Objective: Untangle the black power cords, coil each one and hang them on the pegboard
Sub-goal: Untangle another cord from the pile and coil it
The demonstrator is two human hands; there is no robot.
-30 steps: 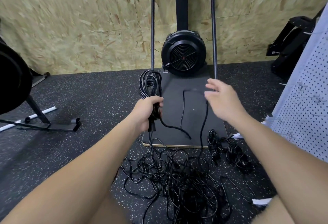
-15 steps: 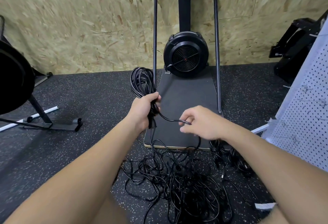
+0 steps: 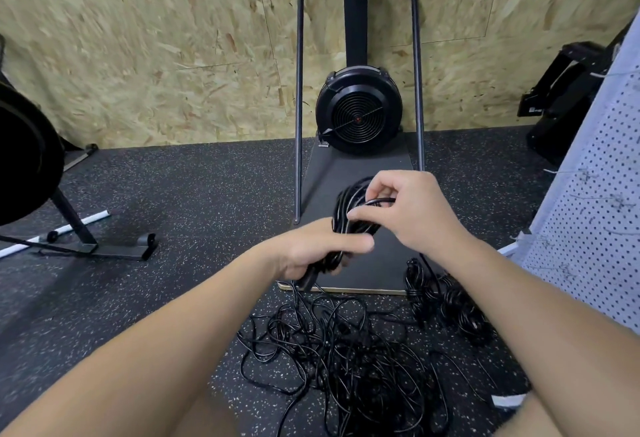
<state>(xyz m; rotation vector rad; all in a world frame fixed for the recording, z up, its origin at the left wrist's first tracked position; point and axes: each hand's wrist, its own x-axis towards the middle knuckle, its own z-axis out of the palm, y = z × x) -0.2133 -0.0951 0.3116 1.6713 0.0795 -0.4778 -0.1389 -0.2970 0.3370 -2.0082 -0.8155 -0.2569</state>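
My left hand (image 3: 311,251) grips a coiled black power cord (image 3: 349,215) at its lower part, above the machine's platform. My right hand (image 3: 412,211) pinches the cord's loose strand at the top of the coil, laying it across the loops. A tangled heap of black cords (image 3: 346,360) lies on the floor below my hands. Two coiled cords (image 3: 446,301) lie on the floor to the right of the heap. The white pegboard (image 3: 599,215) stands at the right edge, with several wire hooks on it.
A black fan-wheel exercise machine (image 3: 358,114) with a tall frame and a flat platform (image 3: 363,166) stands against the chipboard wall ahead. Another machine's black stand (image 3: 90,242) and a white tube sit at the left. Black equipment (image 3: 568,90) stands at the far right.
My right hand rose from the trailing strand up to the coil's top, bringing the strand with it. The left hand shifted right and tilted the coil over the platform.
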